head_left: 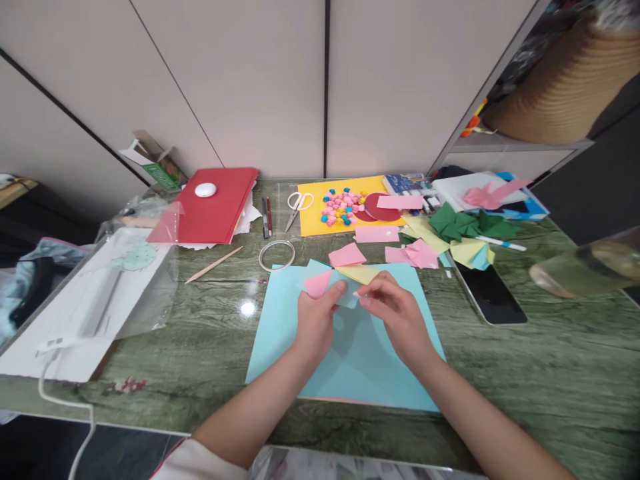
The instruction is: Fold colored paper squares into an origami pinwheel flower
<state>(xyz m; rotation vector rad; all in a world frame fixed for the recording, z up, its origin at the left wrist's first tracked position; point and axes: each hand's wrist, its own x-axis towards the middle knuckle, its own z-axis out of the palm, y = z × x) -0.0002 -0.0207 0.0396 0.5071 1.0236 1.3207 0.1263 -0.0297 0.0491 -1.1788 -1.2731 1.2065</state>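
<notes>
My left hand [316, 319] is closed, with the thumb pressed on a small light-blue paper piece [346, 298] held just above a large light-blue sheet [280, 333]. A rounded pink paper piece [317, 285] shows at the same hand, beside the thumb. Close by on the right, my right hand [397, 313] pinches with thumb and forefinger. A tiny whitish bit [356, 293] shows at its fingertips, too small to name. Beyond the hands lie a pink paper square [347, 254] and a pale yellow paper piece [359, 273], partly hidden by the right hand.
A tape roll [277, 256], white-handled scissors [298, 205] and a wooden stick [214, 265] lie behind and left. Pink, blue and yellow paper balls [341, 207] rest on a yellow sheet [311, 223]. Rightward are green folded paper [453, 222], a phone [493, 293] and a clear vessel [585, 267].
</notes>
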